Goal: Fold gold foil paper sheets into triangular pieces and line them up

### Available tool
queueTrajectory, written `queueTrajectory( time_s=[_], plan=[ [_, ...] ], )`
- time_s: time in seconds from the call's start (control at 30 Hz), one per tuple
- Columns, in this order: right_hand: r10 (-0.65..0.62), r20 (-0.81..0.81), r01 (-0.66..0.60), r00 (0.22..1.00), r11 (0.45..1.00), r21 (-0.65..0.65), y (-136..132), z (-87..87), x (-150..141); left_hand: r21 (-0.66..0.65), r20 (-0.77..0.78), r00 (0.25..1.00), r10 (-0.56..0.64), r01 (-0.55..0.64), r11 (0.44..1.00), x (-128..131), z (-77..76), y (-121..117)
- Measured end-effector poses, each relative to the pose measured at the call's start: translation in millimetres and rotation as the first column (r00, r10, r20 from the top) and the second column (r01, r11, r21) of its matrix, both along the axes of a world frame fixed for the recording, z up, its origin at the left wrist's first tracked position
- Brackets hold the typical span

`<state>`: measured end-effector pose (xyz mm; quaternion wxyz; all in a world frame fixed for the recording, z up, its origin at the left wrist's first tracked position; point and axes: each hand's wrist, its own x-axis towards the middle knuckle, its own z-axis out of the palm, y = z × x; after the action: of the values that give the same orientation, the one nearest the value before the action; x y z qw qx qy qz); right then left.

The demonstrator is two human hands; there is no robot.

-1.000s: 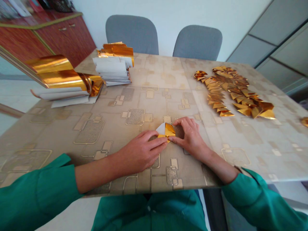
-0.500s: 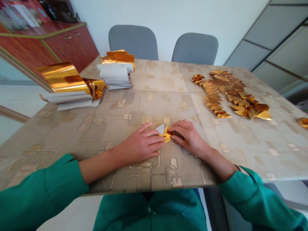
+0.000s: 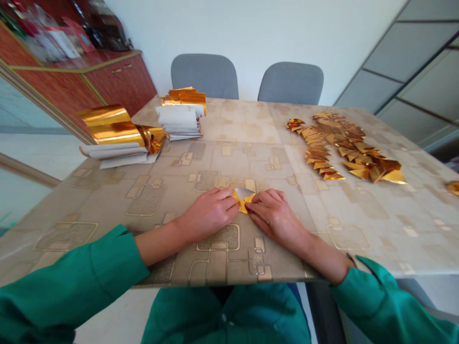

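Here I am with both forearms out on the bench (image 3: 107, 200), and right in front of me sits one small folded gold-foil piece (image 3: 244, 200), its white underside (image 3: 243, 193) showing at the far corner. My left hand (image 3: 210, 214) comes in from the left, my right hand (image 3: 274, 220) from the right, and the fingertips of each meet the piece at its edges. Neither hand is clenched or lifting: the fingers are lightly curled, pinching the piece between them and keeping it down on the bench, which steadies it from both sides so it can't skid on that smooth surface.

Out at the far left, a curling stack of gold-and-white strips (image 3: 118, 129) lies with a second, squarer stack (image 3: 181, 114) just beyond it, both well away from my hands, leaving the space in front of me open for working. Over on the far right, a long band of folded gold triangles (image 3: 344, 145) lies overlapped in rows, each one tucked against the next, and one more gold piece (image 3: 453, 187) sits alone at the right edge of the bench.
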<state>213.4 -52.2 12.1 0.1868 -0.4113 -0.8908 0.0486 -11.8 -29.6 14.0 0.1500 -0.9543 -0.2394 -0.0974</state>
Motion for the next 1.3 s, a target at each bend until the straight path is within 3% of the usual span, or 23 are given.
queueTrajectory(
  time_s=[0.13,0.3,0.57,0.7,0.9,1.17,1.3],
  plan=[
    [-0.031,0.005,0.030,1.000,0.998,0.057,6.3,0.9,3.4,0.015,0.016,1.000,-0.003,0.002,1.000,-6.2,-5.9,2.2],
    [0.145,0.030,-0.145,0.989,0.989,-0.006,18.7,3.3,12.4,-0.017,0.030,0.999,-0.031,0.031,0.999,-9.7,-5.3,7.0],
    [0.291,0.092,-0.292,0.952,0.956,0.003,34.5,5.6,18.8,-0.031,0.065,0.996,-0.067,0.069,0.997,-11.8,-5.9,12.0],
    [0.274,0.049,-0.275,0.960,0.961,0.025,37.9,1.9,18.7,-0.003,0.155,0.987,-0.043,0.044,0.999,-10.3,-12.0,10.7],
    [0.225,-0.043,-0.226,0.973,0.974,-0.017,38.1,-3.5,14.3,-0.189,0.333,0.937,0.108,-0.045,0.981,-3.9,-16.5,9.5],
    [0.173,0.007,-0.173,0.985,0.985,0.004,38.1,-7.1,10.6,-0.223,0.333,0.937,0.107,-0.033,0.974,-7.1,-16.3,12.7],
    [0.114,-0.060,-0.116,0.992,0.993,-0.020,40.9,-10.4,8.0,-0.295,0.357,0.917,0.179,-0.071,0.953,-6.9,-16.7,14.8]
  ],
)
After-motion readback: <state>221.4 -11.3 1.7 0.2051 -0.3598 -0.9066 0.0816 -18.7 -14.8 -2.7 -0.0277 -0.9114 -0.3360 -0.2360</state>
